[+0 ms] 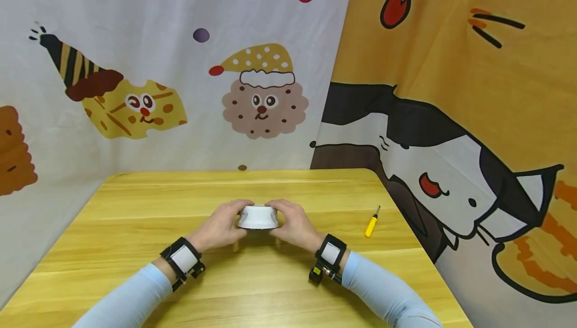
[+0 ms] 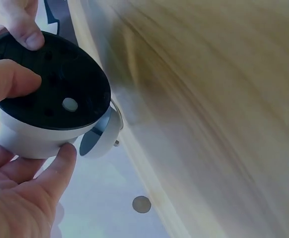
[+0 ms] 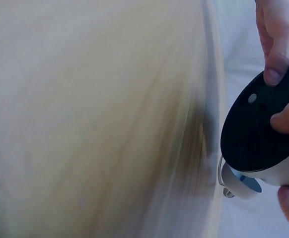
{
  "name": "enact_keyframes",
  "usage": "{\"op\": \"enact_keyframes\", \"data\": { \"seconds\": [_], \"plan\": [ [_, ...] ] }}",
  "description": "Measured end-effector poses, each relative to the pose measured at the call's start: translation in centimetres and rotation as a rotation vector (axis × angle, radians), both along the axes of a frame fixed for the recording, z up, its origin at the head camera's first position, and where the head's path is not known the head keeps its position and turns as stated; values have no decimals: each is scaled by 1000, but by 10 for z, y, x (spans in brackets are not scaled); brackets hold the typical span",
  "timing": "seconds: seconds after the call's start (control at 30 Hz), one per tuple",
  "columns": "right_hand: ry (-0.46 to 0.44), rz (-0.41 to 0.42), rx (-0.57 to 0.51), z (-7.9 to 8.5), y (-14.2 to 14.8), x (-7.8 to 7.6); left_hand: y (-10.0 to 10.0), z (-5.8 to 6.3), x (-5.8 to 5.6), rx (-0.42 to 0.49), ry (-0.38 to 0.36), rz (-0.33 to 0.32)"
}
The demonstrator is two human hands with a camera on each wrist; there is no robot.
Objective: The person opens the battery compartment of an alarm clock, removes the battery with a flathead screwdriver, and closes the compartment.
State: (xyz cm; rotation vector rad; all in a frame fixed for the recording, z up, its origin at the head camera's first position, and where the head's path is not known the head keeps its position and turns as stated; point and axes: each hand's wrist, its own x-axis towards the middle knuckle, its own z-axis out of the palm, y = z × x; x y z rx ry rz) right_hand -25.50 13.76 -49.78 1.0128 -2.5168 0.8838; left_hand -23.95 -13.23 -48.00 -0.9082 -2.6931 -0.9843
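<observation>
Both hands hold a round white alarm clock (image 1: 258, 218) above the middle of the wooden table (image 1: 270, 298). My left hand (image 1: 222, 226) grips its left side and my right hand (image 1: 295, 225) its right side. The thumbs lie on the flat black face (image 2: 80, 74), which carries a small whitish disc (image 2: 70, 104). The other fingers curl under the white rim. A small cup-shaped bell (image 2: 105, 136) with a thin wire loop sticks out at the far side, also visible in the right wrist view. The clock's opposite face is hidden.
On the right side of the table lies a screwdriver (image 1: 371, 225) with a yellow handle, its tip pointing away. A patterned cloth (image 1: 167, 12) hangs behind the table and along its right side.
</observation>
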Motion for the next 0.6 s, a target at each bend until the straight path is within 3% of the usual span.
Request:
{"op": "enact_keyframes", "data": {
  "seconds": [0.37,0.6],
  "plan": [
    [71,33,-37,10,2,1,0,3,2,89,-20,8],
    [74,35,-48,14,5,-2,1,2,0,153,-16,-21]
  ]
}}
